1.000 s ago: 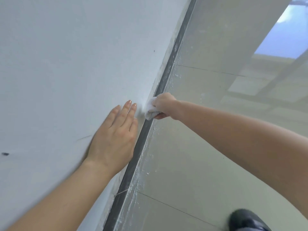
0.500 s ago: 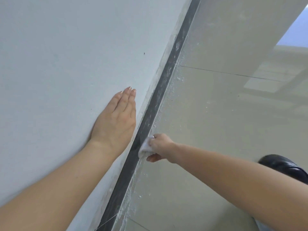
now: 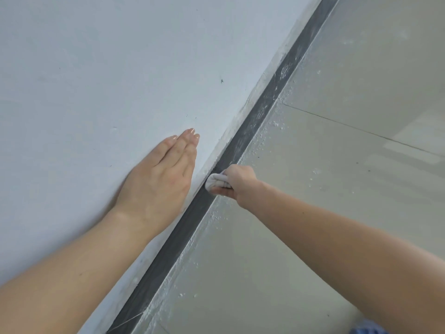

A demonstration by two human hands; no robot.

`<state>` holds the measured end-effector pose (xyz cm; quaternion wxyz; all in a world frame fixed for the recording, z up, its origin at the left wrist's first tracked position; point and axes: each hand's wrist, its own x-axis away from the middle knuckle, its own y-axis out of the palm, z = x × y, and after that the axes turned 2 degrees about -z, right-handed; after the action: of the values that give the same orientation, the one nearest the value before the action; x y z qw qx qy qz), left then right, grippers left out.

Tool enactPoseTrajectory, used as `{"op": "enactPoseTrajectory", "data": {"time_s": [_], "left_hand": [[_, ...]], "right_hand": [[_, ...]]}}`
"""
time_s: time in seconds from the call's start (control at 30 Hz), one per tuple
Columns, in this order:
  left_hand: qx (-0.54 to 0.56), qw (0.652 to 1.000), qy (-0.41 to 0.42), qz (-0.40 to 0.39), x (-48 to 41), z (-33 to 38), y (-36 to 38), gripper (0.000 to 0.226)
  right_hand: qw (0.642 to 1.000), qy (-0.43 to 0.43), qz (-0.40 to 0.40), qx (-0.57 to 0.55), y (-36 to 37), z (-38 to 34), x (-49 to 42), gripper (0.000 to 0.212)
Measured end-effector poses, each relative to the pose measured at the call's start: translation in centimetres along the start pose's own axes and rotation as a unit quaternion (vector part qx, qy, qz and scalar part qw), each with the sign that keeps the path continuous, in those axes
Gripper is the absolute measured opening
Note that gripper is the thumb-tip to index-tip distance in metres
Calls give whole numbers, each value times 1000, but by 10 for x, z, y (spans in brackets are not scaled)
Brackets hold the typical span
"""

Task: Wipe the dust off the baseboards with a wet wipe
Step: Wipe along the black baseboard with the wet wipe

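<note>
A dark grey baseboard [image 3: 262,109] runs diagonally from the lower left to the upper right, between the white wall and the tiled floor. Its far stretch shows pale dust streaks; the stretch nearer me looks darker. My right hand [image 3: 237,180] grips a bunched white wet wipe [image 3: 214,180] and presses it against the baseboard. My left hand [image 3: 160,182] lies flat on the wall just left of the baseboard, fingers straight and together.
The white wall [image 3: 96,80] fills the left half. Glossy grey floor tiles [image 3: 337,189] with white specks along the baseboard's foot fill the right. A bit of blue fabric [image 3: 368,329] shows at the bottom right edge.
My right hand slid the wipe along the baseboard toward me, from beyond my left fingertips to beside my left palm. The view shifted, and the dark shoe left the frame.
</note>
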<state>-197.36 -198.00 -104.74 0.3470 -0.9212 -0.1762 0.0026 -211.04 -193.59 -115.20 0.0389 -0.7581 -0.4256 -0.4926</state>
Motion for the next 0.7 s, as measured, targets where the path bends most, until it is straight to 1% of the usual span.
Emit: {"op": "enactPoseTrajectory", "data": {"time_s": [0.07,0.13,0.2,0.23,0.27,0.3,0.37,0.43,0.5,0.57,0.6,0.63,0.67,0.7], "left_hand": [[25,1000,-11,-1,-1,0,0,60],[48,999,-13,-8,-2,0,-2,60],[58,998,-12,-13,-2,0,-4,59],[64,998,-11,-17,-3,-1,-5,59],[71,997,-9,-20,-5,-1,-6,59],[74,997,-5,-22,-7,-1,-7,59],[73,997,-3,-23,-10,-3,-9,59],[70,997,-3,-26,-12,-5,-10,59],[63,997,4,-37,-12,-7,-13,59],[61,997,11,-50,-12,-10,-17,60],[67,996,12,-57,-13,-12,-19,61],[74,995,11,-63,-14,-12,-21,61],[83,994,9,-68,-14,-12,-22,62],[93,993,5,-71,-15,-12,-23,63]], "right_hand": [[999,-35,-6,-30,-8,-6,-4,10],[991,-71,26,-109,-21,-18,-9,12],[980,-78,57,-176,-29,-24,-10,21],[981,-71,73,-165,-30,-23,-8,26],[988,-52,71,-131,-28,-20,-3,25],[996,-29,55,-70,-25,-14,5,20],[999,30,-3,23,-14,9,21,20],[992,90,-67,61,-4,41,28,12],[981,114,-111,109,4,66,28,10],[985,118,-96,82,9,68,18,12],[988,110,-87,59,10,60,14,11],[992,94,-71,46,8,51,7,15],[992,76,-52,85,6,37,2,20],[987,54,-13,153,1,20,-3,19]]}}
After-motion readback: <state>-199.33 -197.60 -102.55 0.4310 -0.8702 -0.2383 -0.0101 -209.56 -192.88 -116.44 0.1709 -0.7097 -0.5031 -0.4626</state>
